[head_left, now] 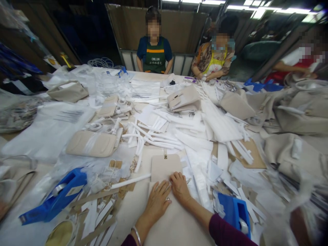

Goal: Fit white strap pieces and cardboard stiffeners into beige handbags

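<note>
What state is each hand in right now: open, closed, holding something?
Left hand: open, laid on the beige material.
Right hand: bent over it; whether gripping cannot be told.

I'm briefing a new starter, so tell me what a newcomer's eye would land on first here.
Most likely the blue tape dispenser at lower left and its twin at lower right, both vivid among beige and white. Next come the left hand and right hand, on a beige bag at the near middle. Beyond them, white strips lie in a tangle mid-picture.
</note>
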A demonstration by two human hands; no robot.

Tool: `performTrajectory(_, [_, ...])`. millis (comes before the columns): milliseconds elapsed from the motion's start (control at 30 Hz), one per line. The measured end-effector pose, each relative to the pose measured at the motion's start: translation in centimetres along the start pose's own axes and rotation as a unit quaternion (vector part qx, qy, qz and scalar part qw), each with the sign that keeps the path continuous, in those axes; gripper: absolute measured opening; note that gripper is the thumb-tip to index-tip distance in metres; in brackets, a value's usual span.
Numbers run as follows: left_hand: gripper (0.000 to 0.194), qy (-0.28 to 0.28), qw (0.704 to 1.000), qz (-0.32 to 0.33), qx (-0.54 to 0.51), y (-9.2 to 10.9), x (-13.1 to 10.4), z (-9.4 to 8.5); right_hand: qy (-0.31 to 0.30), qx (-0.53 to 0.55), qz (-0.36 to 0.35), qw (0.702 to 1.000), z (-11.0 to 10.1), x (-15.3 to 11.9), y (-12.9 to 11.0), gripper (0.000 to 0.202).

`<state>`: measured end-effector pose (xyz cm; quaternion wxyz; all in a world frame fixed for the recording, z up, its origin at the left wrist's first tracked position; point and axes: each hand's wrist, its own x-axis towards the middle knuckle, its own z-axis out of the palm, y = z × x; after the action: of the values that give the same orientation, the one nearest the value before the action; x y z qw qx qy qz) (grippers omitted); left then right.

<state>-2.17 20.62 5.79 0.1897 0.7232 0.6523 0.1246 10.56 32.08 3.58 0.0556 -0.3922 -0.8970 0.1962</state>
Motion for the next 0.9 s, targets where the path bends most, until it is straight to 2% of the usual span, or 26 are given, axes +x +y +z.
performTrajectory(100, [0.061, -0.001, 0.999, 0.043, -0.004, -0.6, -0.1, -0.1, 0.016, 0.027, 0.008, 0.999, 0.0, 0.0, 0.0, 0.013])
performTrajectory(233, [0.064, -0.016, 0.999, 0.046, -0.008, -1.2, 0.0, 0.3, 0.039, 0.095, 0.014, 0.995, 0.4, -0.1, 0.3, 0.015])
performTrajectory(300, [0.061, -0.023, 0.999, 0.045, -0.008, -1.3, 0.0, 0.6, 0.051, 0.151, 0.041, 0.986, 0.2, 0.3, 0.6, 0.014])
performTrajectory(367, [0.060, -0.025, 0.999, 0.046, -0.008, -1.3, -0.1, 0.7, 0.059, 0.227, 0.085, 0.968, -0.6, 1.7, 1.2, 0.015])
performTrajectory(467, [0.060, -0.026, 0.999, 0.042, -0.005, -1.1, -0.2, 0.6, 0.086, 0.289, 0.155, 0.941, -3.1, 5.6, 2.4, 0.017])
performTrajectory(567, [0.061, -0.026, 0.999, 0.033, -0.001, -0.9, -0.4, 0.4, 0.115, 0.268, 0.191, 0.937, -5.5, 10.4, 3.9, 0.019])
performTrajectory(667, [0.057, -0.018, 0.999, 0.029, -0.005, -0.8, -0.5, 0.3, 0.109, 0.238, 0.199, 0.944, -6.3, 13.9, 5.1, 0.024])
performTrajectory(767, [0.054, -0.002, 1.000, 0.024, -0.017, -0.8, -0.6, 0.4, 0.093, 0.181, 0.205, 0.957, -5.4, 15.0, 5.5, 0.028])
performTrajectory(900, [0.057, 0.002, 0.999, 0.018, -0.035, -1.0, -0.7, 0.8, 0.068, 0.082, 0.167, 0.980, -3.5, 14.2, 5.1, 0.023])
